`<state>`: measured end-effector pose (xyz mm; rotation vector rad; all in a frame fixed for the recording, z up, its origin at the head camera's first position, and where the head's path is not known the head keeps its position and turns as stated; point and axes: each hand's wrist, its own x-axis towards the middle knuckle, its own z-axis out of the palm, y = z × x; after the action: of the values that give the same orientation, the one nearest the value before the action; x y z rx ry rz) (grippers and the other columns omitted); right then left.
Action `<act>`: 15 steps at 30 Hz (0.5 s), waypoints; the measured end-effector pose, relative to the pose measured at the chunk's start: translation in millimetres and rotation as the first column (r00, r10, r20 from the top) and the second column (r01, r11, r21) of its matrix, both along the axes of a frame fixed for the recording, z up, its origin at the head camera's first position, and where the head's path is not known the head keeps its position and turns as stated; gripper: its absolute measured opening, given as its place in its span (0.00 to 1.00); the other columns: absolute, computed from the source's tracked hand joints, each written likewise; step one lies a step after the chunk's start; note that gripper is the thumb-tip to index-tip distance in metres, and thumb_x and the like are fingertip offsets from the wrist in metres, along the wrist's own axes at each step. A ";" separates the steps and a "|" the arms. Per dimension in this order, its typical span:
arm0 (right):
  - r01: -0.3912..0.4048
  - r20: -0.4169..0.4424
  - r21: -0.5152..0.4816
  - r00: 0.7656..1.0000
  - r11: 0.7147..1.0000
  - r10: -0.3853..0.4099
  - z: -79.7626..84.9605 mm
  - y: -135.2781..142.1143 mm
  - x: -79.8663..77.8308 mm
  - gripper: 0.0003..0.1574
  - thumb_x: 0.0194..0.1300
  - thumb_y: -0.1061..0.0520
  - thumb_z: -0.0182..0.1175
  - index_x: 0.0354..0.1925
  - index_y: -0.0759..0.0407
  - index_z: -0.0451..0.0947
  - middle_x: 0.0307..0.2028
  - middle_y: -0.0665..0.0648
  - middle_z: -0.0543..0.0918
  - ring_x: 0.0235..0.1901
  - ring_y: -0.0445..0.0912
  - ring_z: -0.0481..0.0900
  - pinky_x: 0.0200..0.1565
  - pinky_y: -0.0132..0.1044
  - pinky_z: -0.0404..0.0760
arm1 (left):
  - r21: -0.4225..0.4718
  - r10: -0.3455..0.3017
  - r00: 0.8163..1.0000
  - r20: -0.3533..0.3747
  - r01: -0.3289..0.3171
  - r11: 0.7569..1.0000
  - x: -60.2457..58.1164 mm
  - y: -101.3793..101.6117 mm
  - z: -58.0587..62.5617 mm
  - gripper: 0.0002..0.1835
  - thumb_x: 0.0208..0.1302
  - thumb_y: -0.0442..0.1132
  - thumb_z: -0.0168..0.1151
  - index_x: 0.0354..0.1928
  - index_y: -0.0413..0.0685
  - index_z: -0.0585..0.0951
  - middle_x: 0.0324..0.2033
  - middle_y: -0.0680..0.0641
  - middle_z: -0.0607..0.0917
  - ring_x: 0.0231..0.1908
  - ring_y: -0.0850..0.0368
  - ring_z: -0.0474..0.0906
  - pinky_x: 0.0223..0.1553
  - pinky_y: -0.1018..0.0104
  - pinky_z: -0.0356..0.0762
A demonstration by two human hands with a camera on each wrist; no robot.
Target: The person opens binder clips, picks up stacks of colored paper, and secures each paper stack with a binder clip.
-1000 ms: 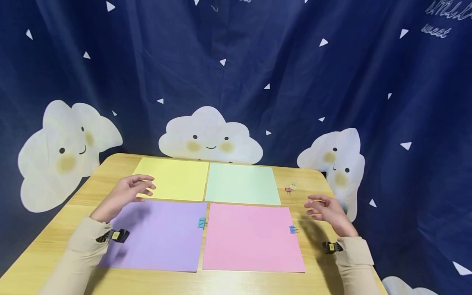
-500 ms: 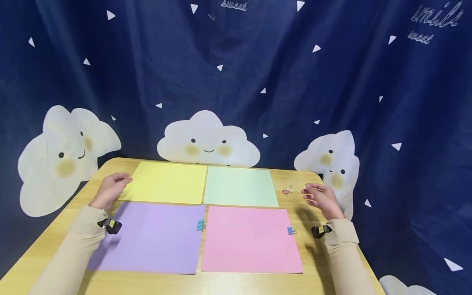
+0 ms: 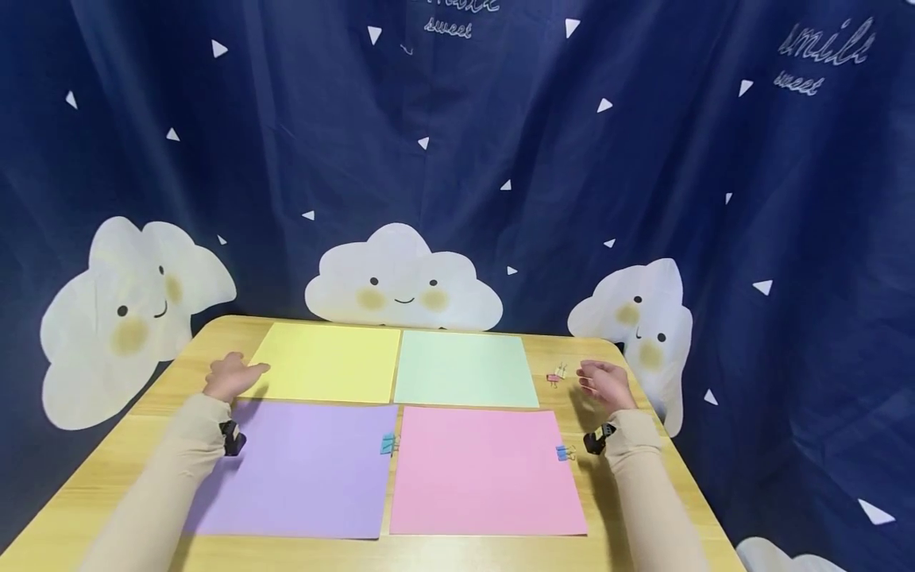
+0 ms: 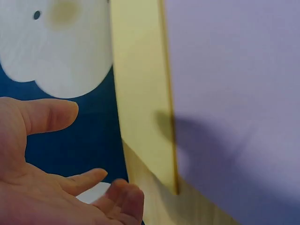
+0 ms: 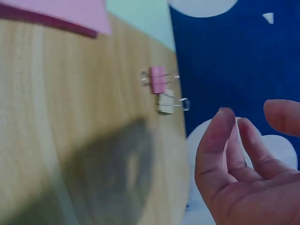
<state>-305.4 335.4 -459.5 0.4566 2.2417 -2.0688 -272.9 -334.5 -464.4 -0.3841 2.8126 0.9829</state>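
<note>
My left hand (image 3: 230, 376) hovers at the left edge of the yellow paper stack (image 3: 329, 361), fingers spread and holding nothing. Below it lies the purple paper stack (image 3: 307, 469), with a teal binder clip (image 3: 388, 443) on its right edge. My right hand (image 3: 604, 384), fingers loosely bent and empty, is above the table just right of a pink binder clip (image 5: 158, 79) and a cream binder clip (image 5: 166, 102), which lie together. A blue binder clip (image 3: 561, 453) sits on the right edge of the pink paper stack (image 3: 486, 477). The mint green paper stack (image 3: 465, 369) lies behind it.
The wooden table (image 3: 486, 554) has rounded far corners and bears all four paper colours in a two-by-two layout. A dark blue curtain (image 3: 457, 191) with white clouds hangs right behind it.
My left hand has moved left, off the yellow paper, and its fingers have spread. My right hand has moved slightly forward and left, closer to the loose clips. The head view has tilted up a little.
</note>
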 end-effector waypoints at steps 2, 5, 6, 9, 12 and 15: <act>0.019 0.006 -0.005 1.000 1.000 -0.019 -5.8 -2.3 -3.1 0.25 0.77 0.60 0.54 0.66 0.73 0.68 0.36 0.51 0.83 0.33 0.39 0.81 0.40 0.31 0.86 | -0.039 0.017 1.000 0.001 -0.017 0.999 -2.5 3.1 -5.5 0.44 0.71 0.51 0.51 0.68 0.13 0.54 0.63 0.07 0.53 0.63 0.09 0.51 0.62 0.24 0.61; 0.038 0.012 -0.006 0.999 0.999 -0.038 -13.5 -6.5 -7.1 0.24 0.76 0.61 0.55 0.63 0.74 0.69 0.35 0.53 0.81 0.31 0.41 0.80 0.37 0.30 0.85 | -0.123 0.009 1.000 0.003 -0.009 0.992 -7.7 5.3 -16.8 0.42 0.68 0.52 0.53 0.59 0.11 0.59 0.57 0.08 0.58 0.60 0.12 0.54 0.59 0.27 0.62; 0.039 0.012 0.010 0.999 0.999 -0.039 -15.8 -7.8 -8.2 0.23 0.76 0.60 0.55 0.62 0.74 0.69 0.35 0.54 0.80 0.31 0.41 0.80 0.36 0.29 0.85 | -0.154 0.001 1.000 0.006 0.000 0.988 -10.3 5.1 -21.6 0.41 0.67 0.52 0.53 0.56 0.11 0.61 0.55 0.08 0.60 0.58 0.13 0.56 0.58 0.28 0.62; 0.041 0.015 0.072 0.999 0.997 -0.042 -21.5 -11.6 -11.2 0.21 0.76 0.58 0.56 0.58 0.72 0.70 0.33 0.54 0.80 0.27 0.41 0.79 0.32 0.29 0.83 | -0.205 -0.020 0.999 0.032 0.027 0.978 -17.6 5.0 -34.3 0.40 0.65 0.54 0.54 0.52 0.13 0.63 0.51 0.10 0.63 0.55 0.16 0.57 0.56 0.30 0.62; 0.025 0.049 0.128 0.998 0.992 -0.032 -25.3 -14.5 -12.6 0.26 0.77 0.55 0.55 0.63 0.73 0.67 0.34 0.54 0.79 0.27 0.40 0.80 0.31 0.29 0.82 | -0.223 -0.019 0.998 0.053 0.030 0.974 -24.5 3.8 -43.3 0.40 0.62 0.55 0.55 0.50 0.15 0.66 0.47 0.13 0.66 0.52 0.20 0.58 0.52 0.33 0.63; 0.011 0.087 0.144 0.996 0.989 -0.024 -27.6 -16.5 -13.6 0.33 0.78 0.54 0.54 0.70 0.74 0.61 0.34 0.54 0.77 0.26 0.38 0.78 0.30 0.28 0.82 | -0.248 -0.021 0.997 0.070 0.038 0.968 -27.7 3.1 -45.8 0.39 0.59 0.55 0.56 0.49 0.15 0.67 0.44 0.17 0.68 0.49 0.22 0.59 0.50 0.36 0.64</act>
<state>-319.0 318.8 -487.1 0.5675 2.3521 -1.8623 -300.7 -331.4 -510.3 -0.3933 2.8772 0.5987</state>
